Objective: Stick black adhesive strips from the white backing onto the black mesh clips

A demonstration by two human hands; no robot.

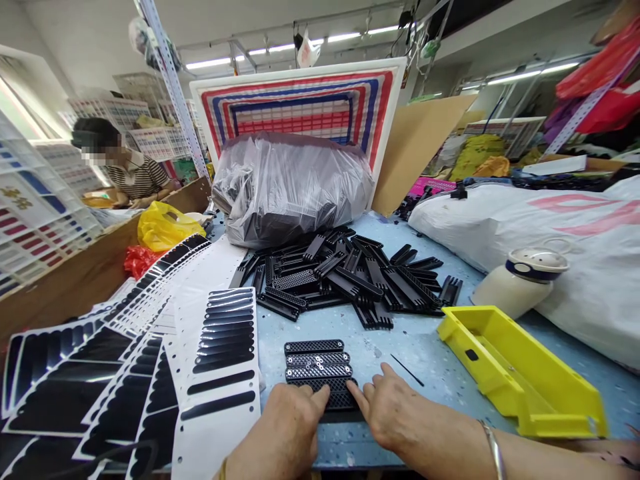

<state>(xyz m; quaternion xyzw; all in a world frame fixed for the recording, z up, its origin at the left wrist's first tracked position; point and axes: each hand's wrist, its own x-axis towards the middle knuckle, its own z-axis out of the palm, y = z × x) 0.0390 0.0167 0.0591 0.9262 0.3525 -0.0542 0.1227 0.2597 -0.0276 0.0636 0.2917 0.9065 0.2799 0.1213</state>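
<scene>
A small row of black plastic strips (319,360) with a diamond-patterned face lies side by side near the table's front. My left hand (290,423) is closed at the left of the nearest strips, its thumb and finger pressed on them. From the right, my right hand (395,408) touches the end of the same nearest strips with its index finger, the other fingers curled in. Both hands have the near patterned strip (343,401) between them. To the left lies a white sheet (220,427) carrying black rounded stickers (226,333).
Behind the row sits a heap of loose black strips (345,273) before a grey plastic bag (295,193). A yellow bin (530,373), a cream bottle (520,283) and a thin black stick (406,370) are right. Sticker sheets (65,387) spread left. A person (133,170) sits beyond.
</scene>
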